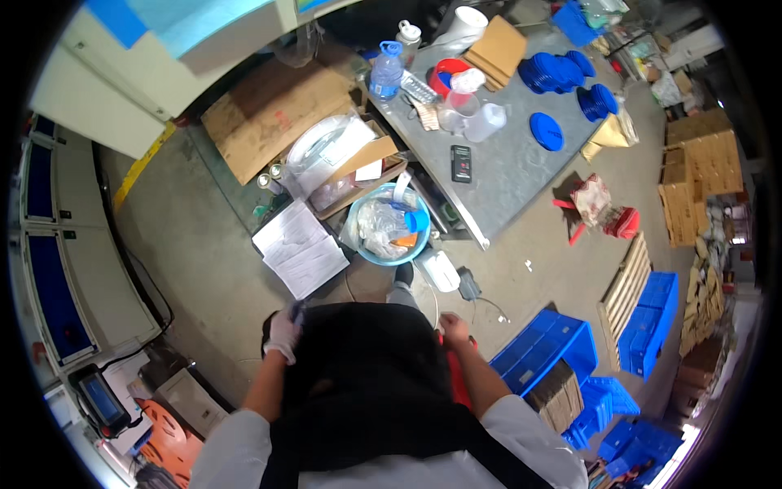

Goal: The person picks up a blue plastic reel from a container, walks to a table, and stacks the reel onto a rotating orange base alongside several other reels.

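My left hand (283, 332) wears a white glove and is at the left side of my black apron (358, 350). Its fingers are closed around something small and dark that I cannot make out. To the right of the apron is my bare right hand (454, 328), its fingers curled in. A red seat (459, 376) shows just below that hand; whether the hand grips it is hidden. Ahead of me, a light-blue basin (389, 261) holds clear plastic bags and a blue-capped container. Left of it lie printed paper sheets (301, 251).
A grey table (509, 183) bears blue lids (546, 132), a water bottle (387, 75), a red tub (448, 75) and a black handheld device (461, 164). Blue crates (546, 350) stand at right. A white cabinet (90, 90) with machinery is at left. Cables cross the floor.
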A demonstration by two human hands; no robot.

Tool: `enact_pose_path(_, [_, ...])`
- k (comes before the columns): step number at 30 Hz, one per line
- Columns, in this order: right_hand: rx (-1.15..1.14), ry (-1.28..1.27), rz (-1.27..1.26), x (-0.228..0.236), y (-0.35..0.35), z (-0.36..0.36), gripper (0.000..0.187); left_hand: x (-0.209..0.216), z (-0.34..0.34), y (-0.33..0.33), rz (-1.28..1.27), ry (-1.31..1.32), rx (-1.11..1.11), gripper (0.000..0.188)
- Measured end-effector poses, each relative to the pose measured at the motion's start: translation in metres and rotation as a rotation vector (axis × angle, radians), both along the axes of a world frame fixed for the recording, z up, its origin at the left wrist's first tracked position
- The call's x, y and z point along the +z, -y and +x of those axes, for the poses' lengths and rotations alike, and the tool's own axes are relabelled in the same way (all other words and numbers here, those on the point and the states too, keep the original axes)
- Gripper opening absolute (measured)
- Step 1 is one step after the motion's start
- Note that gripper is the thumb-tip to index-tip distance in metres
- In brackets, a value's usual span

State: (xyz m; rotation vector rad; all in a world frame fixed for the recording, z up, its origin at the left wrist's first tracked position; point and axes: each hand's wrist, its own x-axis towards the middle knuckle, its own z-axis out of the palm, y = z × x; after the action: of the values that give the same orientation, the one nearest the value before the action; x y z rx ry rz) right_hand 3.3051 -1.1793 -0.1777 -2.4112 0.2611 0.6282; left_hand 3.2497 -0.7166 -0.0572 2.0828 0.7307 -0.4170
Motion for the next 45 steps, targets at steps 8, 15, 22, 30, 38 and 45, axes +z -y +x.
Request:
enact_pose_path(8, [-0.313,-0.021,0.38,-0.201,-0.058,0.279,0.028,-0.147,0.057,0.138,0.037,0.066,-0.291,0.035])
enact_pose_path(15, [0.097,0.378,-0.336,-0.429,-0.088,0.455,0.034,-0.276,0.139,0.204,-0.206,-0.262,-0.385,0.033])
enact_pose_path(22, [-0.614,0.169,0.577,-0.501,-0.125,0.582,0.029,-0.291,0.231,0.167,-0.513,-0.136,-0.31,0.046])
enact_pose_path(30, [-0.595,0.15,0.773,-0.533,-0.167,0.651,0.027,-0.29,0.26,0.117,-0.59,0.039,0.029,0.046])
enact_pose_path(38, [-0.549,0.27,0.695,-0.536,-0.177,0.667,0.026,-0.295,0.262,0.1,-0.62,0.045,0.012,0.047])
enact_pose_path(45, [-0.433,0.441,0.525,-0.514,-0.168,0.662,0.026,-0.285,0.258,0.095,-0.611,0.076,0.054,0.044])
